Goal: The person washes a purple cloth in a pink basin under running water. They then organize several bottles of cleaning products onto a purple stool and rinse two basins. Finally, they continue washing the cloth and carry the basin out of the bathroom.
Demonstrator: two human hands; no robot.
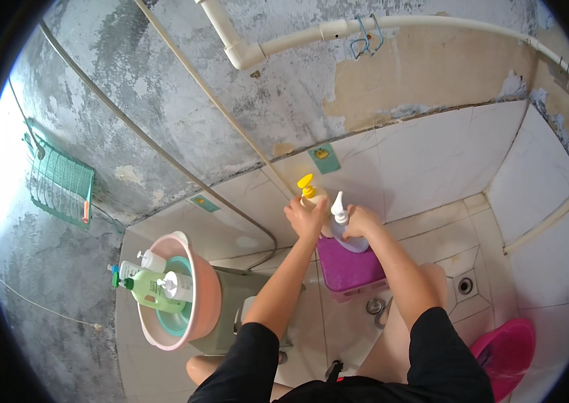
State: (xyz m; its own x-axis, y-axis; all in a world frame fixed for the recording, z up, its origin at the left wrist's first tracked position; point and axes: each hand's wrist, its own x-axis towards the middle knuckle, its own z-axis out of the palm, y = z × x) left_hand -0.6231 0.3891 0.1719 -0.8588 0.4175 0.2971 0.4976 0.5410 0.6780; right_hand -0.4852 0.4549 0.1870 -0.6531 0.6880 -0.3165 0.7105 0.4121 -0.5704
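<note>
In the middle of the head view, my left hand [307,216] is closed around a pump bottle with a yellow pump head [306,186]. Just right of it, my right hand [362,221] grips a pale, translucent pump bottle [352,244] with a white pump head. Both bottles are side by side above the far end of a purple plastic stool [350,267]. Whether their bases rest on the stool cannot be told. My hands partly cover both bottles.
To the left, a pink basin [206,297] with a teal basin and several pump bottles inside sits on a grey-green container [244,282]. A magenta basin [516,352] lies at lower right, near a floor drain [465,285]. A metal drain cover [375,306] is beside the stool; a tiled wall [425,161] stands behind.
</note>
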